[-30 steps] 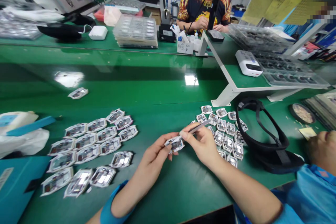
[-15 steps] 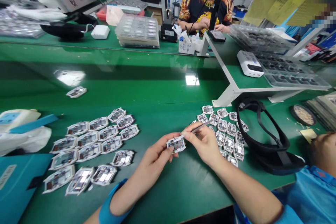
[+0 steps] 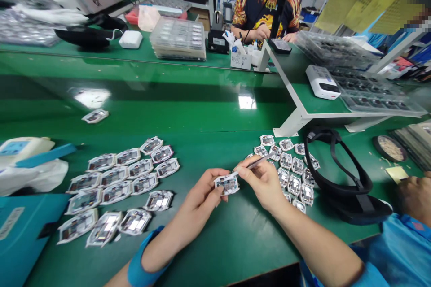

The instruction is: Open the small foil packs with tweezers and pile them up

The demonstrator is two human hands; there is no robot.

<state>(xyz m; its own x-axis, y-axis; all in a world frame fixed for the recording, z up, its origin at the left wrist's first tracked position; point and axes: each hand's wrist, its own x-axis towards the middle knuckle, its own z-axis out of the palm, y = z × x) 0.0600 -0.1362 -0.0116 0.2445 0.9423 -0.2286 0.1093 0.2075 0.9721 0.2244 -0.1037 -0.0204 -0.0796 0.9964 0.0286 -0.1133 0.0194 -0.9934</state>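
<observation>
Between its thumb and fingers my left hand [image 3: 204, 197] holds a small watch case [image 3: 226, 184] with a white frame and exposed electronics. My right hand [image 3: 261, 183] pinches a pair of metal tweezers [image 3: 257, 160]; their tips reach the upper edge of that case. To the left, several similar cases [image 3: 116, 192] lie in slanted rows on the green bench. More of them [image 3: 294, 184] are grouped right of my right hand. One lone case [image 3: 95, 115] lies farther back on the left.
A black head-strap visor [image 3: 340, 175] stands right of the grouped cases, near a white-legged raised shelf [image 3: 305, 115]. A teal folder [image 3: 30, 237] occupies the left front. A round dish [image 3: 389, 148] sits at right. Across the bench a person [image 3: 266, 13] works; another person's hand [image 3: 415, 197] is at far right.
The view has shifted slightly. Both my hands keep nearly the same pose around the watch case and tweezers. At far right, the other person's hand has moved a little.
</observation>
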